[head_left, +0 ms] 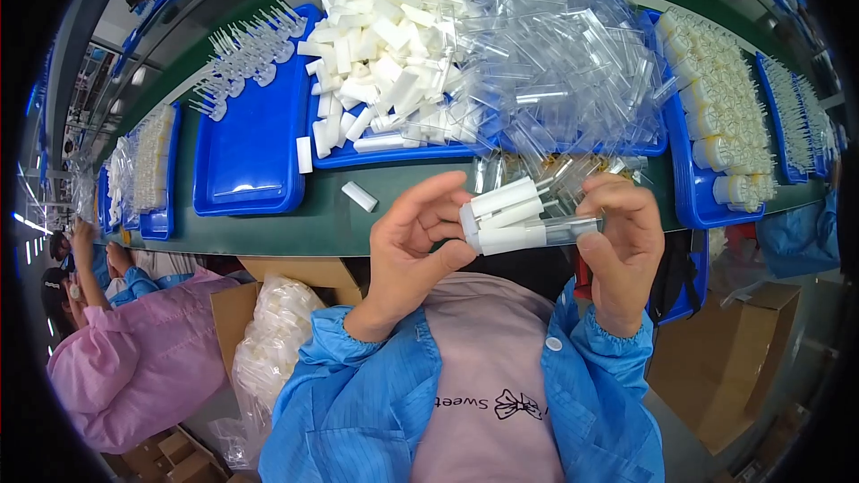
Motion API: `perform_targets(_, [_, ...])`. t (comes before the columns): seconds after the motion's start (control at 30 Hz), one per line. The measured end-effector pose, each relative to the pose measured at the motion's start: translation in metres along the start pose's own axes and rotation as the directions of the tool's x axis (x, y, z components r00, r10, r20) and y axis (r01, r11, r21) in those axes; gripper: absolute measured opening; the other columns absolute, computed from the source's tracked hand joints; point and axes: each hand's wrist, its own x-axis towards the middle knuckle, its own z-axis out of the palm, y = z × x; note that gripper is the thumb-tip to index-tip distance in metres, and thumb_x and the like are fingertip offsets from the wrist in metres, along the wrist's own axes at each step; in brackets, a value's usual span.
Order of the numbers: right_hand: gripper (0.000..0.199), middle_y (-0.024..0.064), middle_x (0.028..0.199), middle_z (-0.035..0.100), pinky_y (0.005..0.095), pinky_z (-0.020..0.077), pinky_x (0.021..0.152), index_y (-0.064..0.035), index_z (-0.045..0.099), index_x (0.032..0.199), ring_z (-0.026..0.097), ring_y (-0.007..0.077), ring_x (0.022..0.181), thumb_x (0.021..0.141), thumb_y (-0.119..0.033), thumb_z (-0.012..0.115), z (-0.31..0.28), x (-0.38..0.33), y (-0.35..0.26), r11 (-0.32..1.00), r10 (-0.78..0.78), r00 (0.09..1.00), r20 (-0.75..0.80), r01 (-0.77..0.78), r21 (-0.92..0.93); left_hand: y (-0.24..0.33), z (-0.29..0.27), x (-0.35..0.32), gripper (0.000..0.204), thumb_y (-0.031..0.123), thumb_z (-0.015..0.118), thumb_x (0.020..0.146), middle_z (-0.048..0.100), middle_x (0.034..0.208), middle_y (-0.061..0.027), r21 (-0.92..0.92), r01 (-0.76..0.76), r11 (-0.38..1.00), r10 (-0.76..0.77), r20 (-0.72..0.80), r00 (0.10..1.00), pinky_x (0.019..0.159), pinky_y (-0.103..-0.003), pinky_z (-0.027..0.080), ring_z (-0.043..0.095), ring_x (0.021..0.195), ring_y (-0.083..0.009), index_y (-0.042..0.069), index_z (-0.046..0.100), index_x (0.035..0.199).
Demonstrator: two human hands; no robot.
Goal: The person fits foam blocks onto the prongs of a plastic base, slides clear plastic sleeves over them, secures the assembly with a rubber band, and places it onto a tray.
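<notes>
In front of my chest, my left hand is closed around the pale base of a small assembly with several white sleeve-like pieces side by side and thin prongs at their right ends. Between the thumb and fingers of my right hand is a transparent plastic tube, lying in line with the lowest white piece. Its left end meets that piece; whether it goes over it I cannot tell. Beyond my hands, a blue tray bears a heap of white pieces on the left and a heap of transparent tubes on the right.
One loose white piece lies on the green table. At left a blue tray carries transparent pronged parts; at right stacked trays hold finished-looking clusters. Cardboard boxes flank me. A person in pink sits left.
</notes>
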Motion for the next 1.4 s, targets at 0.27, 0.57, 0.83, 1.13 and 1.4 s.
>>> perform_targets(0.27, [0.018,0.0048,0.086,0.066,0.0441,0.0316,0.098,-0.0063,0.064,0.083,0.050,0.0241,0.100,0.069,-0.009,0.074,-0.004,-0.006,-0.011,0.920,-0.142,0.989,0.035,0.145,-0.363,-0.001,-0.009,-0.001,0.043,-0.006,0.071,0.074,0.050,0.116,-0.0132,0.156,-0.128,0.980,0.110,0.116,0.987,0.088,-0.032,0.051,0.058,0.100,-0.0208,-0.005,0.056,0.114])
perform_targets(0.57, [0.016,0.0027,0.081,0.067,0.0481,0.0282,0.100,-0.0088,0.066,0.077,0.055,0.0244,0.097,0.065,-0.009,0.077,0.014,-0.008,-0.011,0.927,-0.139,0.986,0.090,0.162,-0.338,0.003,-0.004,-0.006,0.042,-0.004,0.072,0.073,0.052,0.115,-0.0146,0.182,-0.181,0.966,0.154,0.150,0.977,0.090,-0.033,0.052,0.057,0.104,-0.0226,-0.003,0.059,0.113])
perform_targets(0.83, [0.019,0.0055,0.083,0.064,0.0434,0.0355,0.094,-0.0071,0.067,0.083,0.055,0.0253,0.095,0.065,-0.005,0.073,0.012,0.004,-0.019,0.857,-0.184,0.961,0.208,0.261,-0.444,0.000,-0.006,-0.001,0.044,-0.006,0.068,0.076,0.053,0.114,-0.0134,0.049,-0.074,0.996,0.068,0.116,0.991,0.090,-0.033,0.050,0.057,0.104,-0.0220,-0.004,0.054,0.118])
perform_targets(1.13, [0.043,0.0116,0.105,0.056,0.0433,0.0394,0.090,-0.0070,0.063,0.102,0.053,0.0302,0.097,0.060,-0.004,0.071,0.010,0.060,-0.063,0.520,-0.044,0.697,0.716,0.628,-0.579,0.009,-0.003,0.003,0.049,-0.010,0.057,0.076,0.059,0.107,-0.0134,-0.096,0.227,0.969,-0.212,0.150,0.966,0.084,-0.028,0.050,0.061,0.096,-0.0179,-0.006,0.048,0.124])
perform_targets(1.4, [0.034,0.0060,0.085,0.060,0.0391,0.0412,0.084,-0.0070,0.066,0.091,0.055,0.0261,0.088,0.059,-0.006,0.075,0.010,0.080,-0.051,0.721,0.110,0.693,0.712,0.438,-0.537,0.007,-0.002,0.007,0.049,-0.008,0.064,0.072,0.052,0.112,-0.0112,0.207,-0.044,0.977,0.009,0.167,0.986,0.083,-0.026,0.050,0.058,0.099,-0.0166,-0.002,0.055,0.120])
